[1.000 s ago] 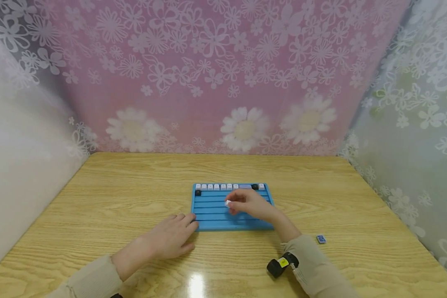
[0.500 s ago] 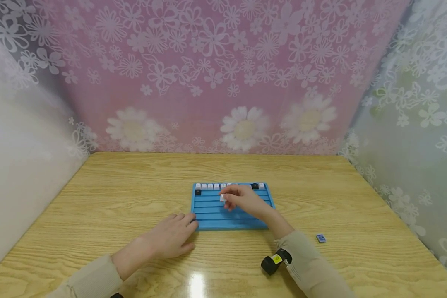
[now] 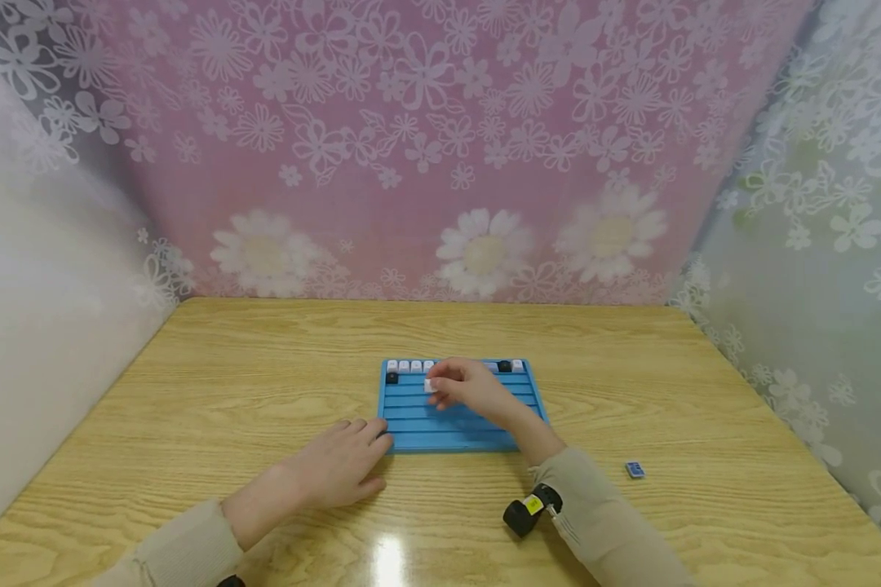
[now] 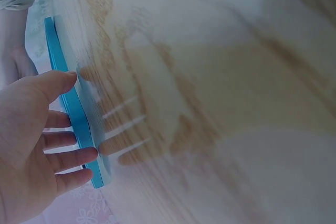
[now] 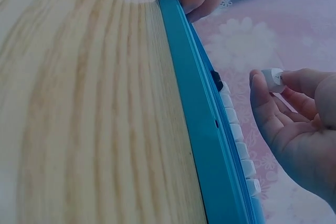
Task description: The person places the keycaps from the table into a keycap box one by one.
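Note:
A white keycap is pinched between thumb and index finger of my right hand, held above the blue ridged tray. In the head view the hand covers part of the tray's back row. White keycaps line that row, with a black keycap toward its right end. Another black keycap sits at the left of the second row. My left hand rests at the tray's front left corner, fingers fairly straight; the left wrist view shows its fingertips against the blue edge.
On the wooden table, right of the tray, lies a small blue keycap-like piece. A black wrist camera hangs at the right sleeve. A pink flowered cloth closes off the back.
My right hand has moved left and slightly farther back over the tray, carrying the white keycap toward the second row's left part. The left hand has stayed put.

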`<state>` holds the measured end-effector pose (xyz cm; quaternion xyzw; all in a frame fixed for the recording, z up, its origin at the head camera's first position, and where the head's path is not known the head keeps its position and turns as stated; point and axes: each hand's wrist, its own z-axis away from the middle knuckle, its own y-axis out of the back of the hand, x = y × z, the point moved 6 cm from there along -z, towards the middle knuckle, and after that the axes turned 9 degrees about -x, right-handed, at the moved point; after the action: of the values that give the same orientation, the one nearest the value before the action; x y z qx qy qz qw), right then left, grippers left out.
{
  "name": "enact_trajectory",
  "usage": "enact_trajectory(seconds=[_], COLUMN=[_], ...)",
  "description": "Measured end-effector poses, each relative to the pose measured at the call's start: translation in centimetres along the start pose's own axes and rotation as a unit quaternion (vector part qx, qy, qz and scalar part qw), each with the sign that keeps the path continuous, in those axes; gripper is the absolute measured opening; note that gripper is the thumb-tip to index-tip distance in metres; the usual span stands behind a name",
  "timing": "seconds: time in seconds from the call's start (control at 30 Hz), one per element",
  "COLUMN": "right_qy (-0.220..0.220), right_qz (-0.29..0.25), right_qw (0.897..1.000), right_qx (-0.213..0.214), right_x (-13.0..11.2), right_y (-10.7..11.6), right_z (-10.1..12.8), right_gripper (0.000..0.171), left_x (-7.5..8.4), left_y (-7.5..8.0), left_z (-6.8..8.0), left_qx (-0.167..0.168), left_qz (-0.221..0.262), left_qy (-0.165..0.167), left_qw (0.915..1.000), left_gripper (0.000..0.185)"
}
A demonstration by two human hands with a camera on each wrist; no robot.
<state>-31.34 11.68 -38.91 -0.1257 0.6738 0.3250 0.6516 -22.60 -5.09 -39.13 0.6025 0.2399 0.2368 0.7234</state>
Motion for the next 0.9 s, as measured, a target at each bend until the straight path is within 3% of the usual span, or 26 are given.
enact_trajectory(seconds=[0.47, 0.9], right_qy=[0.004, 0.018], right_qz=[-0.034, -0.057], right_qw=[0.999, 0.998], right_qx=[0.033, 0.028], right_x=[-0.2, -0.3], right_y=[-0.1, -0.9], right_z=[-1.0, -1.8], right_gripper=[0.026, 0.028], left_x=[-0.1, -0.2], left_y=[0.1, 0.0], left_z=[0.0, 0.1], left_qx=[-0.005, -0.005], left_qz=[0.01, 0.005], left_qy=[0.004, 0.003], left_qw=[0.9999, 1.0], left_gripper=[0.049, 0.05])
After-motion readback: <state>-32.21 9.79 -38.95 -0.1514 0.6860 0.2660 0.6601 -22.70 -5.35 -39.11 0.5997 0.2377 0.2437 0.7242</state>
